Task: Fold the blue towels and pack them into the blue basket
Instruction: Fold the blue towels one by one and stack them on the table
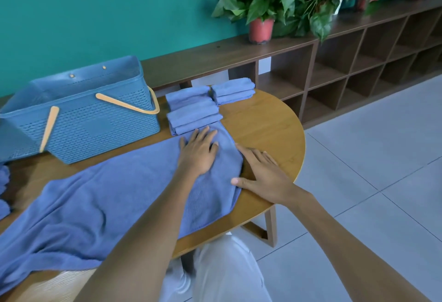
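Blue towel (95, 196) lengthwise from near-left to far-right, both hands flat, fingers straight, on its right end.

One blue basket (91, 115) with two tan handles sits on the worktop (263, 124). One spread towel (95, 201) lies there, with two stacks of folded towels (193, 112) behind it. Two hands (198, 153) are on the towel. At least three red plant pots (260, 30) stand on the shelf.

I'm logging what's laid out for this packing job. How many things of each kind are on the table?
Baskets: 1, the blue basket
Stacks of folded towels: 2, the near stack and the far stack
Spread-out towels: 1, the open towel under both hands
Total: 4
More blue cloth at the left edge is cut off, so it is not counted.
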